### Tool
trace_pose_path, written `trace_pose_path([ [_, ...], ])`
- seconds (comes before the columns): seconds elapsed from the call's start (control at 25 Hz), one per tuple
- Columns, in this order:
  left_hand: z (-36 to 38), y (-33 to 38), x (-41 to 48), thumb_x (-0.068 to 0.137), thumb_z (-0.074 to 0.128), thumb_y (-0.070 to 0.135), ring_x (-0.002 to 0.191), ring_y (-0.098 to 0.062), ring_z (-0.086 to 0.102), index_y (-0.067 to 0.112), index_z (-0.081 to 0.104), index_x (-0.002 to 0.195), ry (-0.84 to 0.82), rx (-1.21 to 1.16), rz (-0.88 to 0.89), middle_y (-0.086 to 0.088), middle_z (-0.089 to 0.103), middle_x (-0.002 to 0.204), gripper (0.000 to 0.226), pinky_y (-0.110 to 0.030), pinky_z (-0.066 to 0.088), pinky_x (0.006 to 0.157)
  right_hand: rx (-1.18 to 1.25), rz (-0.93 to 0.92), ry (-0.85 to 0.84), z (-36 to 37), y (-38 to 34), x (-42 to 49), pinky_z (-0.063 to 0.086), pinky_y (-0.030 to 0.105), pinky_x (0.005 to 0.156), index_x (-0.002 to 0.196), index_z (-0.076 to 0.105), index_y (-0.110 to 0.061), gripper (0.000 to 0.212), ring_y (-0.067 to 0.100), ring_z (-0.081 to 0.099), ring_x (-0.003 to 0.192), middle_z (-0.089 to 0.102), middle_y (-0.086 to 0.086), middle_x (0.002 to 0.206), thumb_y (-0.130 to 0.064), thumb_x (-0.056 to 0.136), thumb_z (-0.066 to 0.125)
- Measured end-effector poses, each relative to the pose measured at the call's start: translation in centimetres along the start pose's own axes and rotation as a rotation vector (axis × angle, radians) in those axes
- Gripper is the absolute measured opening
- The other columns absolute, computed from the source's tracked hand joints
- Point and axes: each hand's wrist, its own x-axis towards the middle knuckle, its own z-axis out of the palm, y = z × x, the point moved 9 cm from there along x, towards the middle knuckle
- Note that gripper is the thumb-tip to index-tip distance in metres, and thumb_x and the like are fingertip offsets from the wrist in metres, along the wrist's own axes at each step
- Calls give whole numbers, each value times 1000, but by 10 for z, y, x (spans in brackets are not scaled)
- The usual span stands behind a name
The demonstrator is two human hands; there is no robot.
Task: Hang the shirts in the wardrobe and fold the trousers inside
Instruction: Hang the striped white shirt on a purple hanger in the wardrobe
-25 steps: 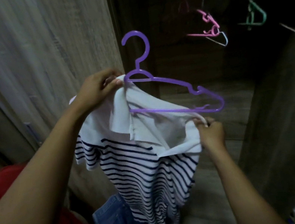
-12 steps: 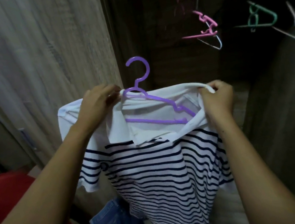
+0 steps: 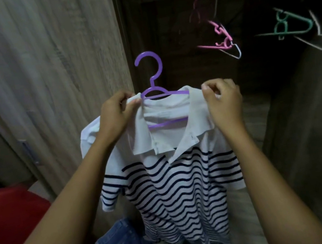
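Finally both shoulders of the striped shirt (image 3: 183,182) sit on the purple hanger (image 3: 150,74), pinched by my left hand (image 3: 115,117) and right hand (image 3: 223,100), ready for hanging.

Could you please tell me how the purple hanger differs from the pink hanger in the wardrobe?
The purple hanger carries the striped shirt; the pink hanger is bare. The purple hanger stands upright in front of the wardrobe, its shirt pinched by the left hand and right hand; the pink hanger hangs tilted inside it. Both are thin plastic hangers.
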Motion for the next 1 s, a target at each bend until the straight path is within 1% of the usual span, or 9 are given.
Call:
trace_pose_path([
  [0.08, -2, 5, -1, 91, 60, 31, 66, 5, 52, 17, 65, 92, 5, -41, -16, 9, 61, 78, 15, -7, 38, 61, -267, -38, -125, 11, 5, 9, 28, 38, 104, 125, 56, -23, 33, 17, 40, 123, 52, -1, 128, -30, 93, 51],
  [0.12, -3, 8, -1, 92, 58, 31, 68, 9, 53, 18, 64, 91, 10, -61, -23, 12, 60, 77, 15, -6, 39, 62, -340, -39, -201, 19, 11, 14, 22, 42, 108, 126, 54, -24, 34, 19, 41, 124, 53, -1, 128, -31, 93, 51],
  [0.28, -14, 9, 5, 96, 51, 32, 69, -1, 53, 13, 61, 92, 67, -48, -89, 5, 59, 79, 23, -16, 41, 63, -190, -85, -220, 20, 13, 27, 40, 49, 97, 92, 56, -24, 3, 21, 55, 97, 57, -4, 93, -26, 91, 54],
  [0.4, -27, 8, 10, 98, 44, 35, 77, -26, 57, 7, 59, 94, 81, 111, -63, -11, 63, 86, 32, -37, 44, 70, -196, -128, -185, 13, 6, 36, 42, 48, 93, 87, 52, -23, 5, 22, 54, 95, 55, -4, 90, -24, 92, 52],
  [0.48, -41, 6, 11, 99, 42, 37, 75, -30, 57, 8, 56, 93, 69, 151, -26, -10, 62, 82, 33, -39, 45, 68, -192, -124, -167, 8, 6, 42, 40, 45, 95, 88, 52, -24, 5, 20, 54, 96, 56, -4, 91, -25, 93, 50],
  [0.68, -17, -3, -5, 93, 54, 38, 61, -8, 51, 12, 65, 93, -497, 208, 7, 1, 57, 72, 28, -12, 36, 54, -275, -138, -158, 5, 7, 50, 26, 32, 85, 92, 52, -23, 7, 16, 48, 93, 56, -4, 96, -28, 94, 48],
  [0.8, -17, -7, -8, 93, 56, 36, 56, -8, 49, 11, 65, 83, -371, 189, 42, -1, 56, 65, 29, -12, 34, 51, -319, -181, -167, 8, -5, 46, 24, 31, 83, 91, 51, -25, 4, 15, 49, 92, 54, -7, 93, -29, 93, 49],
  [0.88, -22, -15, -7, 92, 52, 38, 63, -14, 52, 6, 66, 87, -259, 78, 17, -7, 61, 74, 34, -23, 38, 59, -278, -170, -227, 1, -11, 44, 34, 32, 81, 92, 56, -24, 9, 13, 53, 86, 58, -8, 89, -33, 90, 54],
  [1.0, -17, -29, -8, 90, 50, 35, 72, -16, 53, 1, 65, 91, -297, -141, -81, -11, 60, 79, 37, -31, 40, 66, -294, -99, -558, -12, -2, 38, 46, 29, 68, 92, 66, -22, 19, 12, 60, 81, 64, -5, 87, -40, 87, 60],
])
